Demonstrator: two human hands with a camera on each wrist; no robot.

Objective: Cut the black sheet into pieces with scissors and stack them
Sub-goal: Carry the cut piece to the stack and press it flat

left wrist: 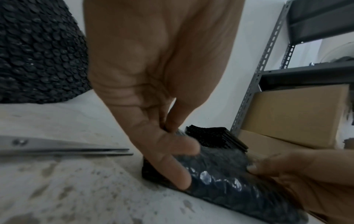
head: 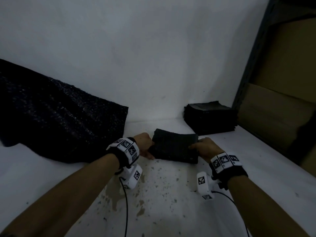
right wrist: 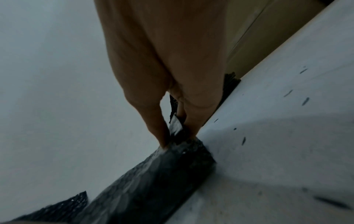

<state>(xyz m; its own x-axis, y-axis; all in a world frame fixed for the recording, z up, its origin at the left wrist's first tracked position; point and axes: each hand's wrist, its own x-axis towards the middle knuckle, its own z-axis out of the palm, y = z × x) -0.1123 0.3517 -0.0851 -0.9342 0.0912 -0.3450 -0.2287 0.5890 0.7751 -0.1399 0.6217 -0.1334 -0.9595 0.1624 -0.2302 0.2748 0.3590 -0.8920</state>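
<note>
While gripped edgewise, cut piece (head: 174,147) between hands (head: 145,144)

black sheet (head: 59,120): bubbled plastic, faintly glinting
cut piece (left wrist: 226,180): same bubbled film, glossy highlights
stack (head: 211,119): dark, matt layered edges
scissors (left wrist: 63,147): bare metal blades, smooth, dull sheen
worktop (head: 167,199): white, matt, speckled
shelf frame (left wrist: 256,78): grey perforated metal
boxes (left wrist: 295,115): brown cardboard, matt

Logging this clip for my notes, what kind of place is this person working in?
Probably a storeroom or packing area: a slotted metal shelving rack holds cardboard boxes beside a white worktop with a stack of cut black pieces.
</note>
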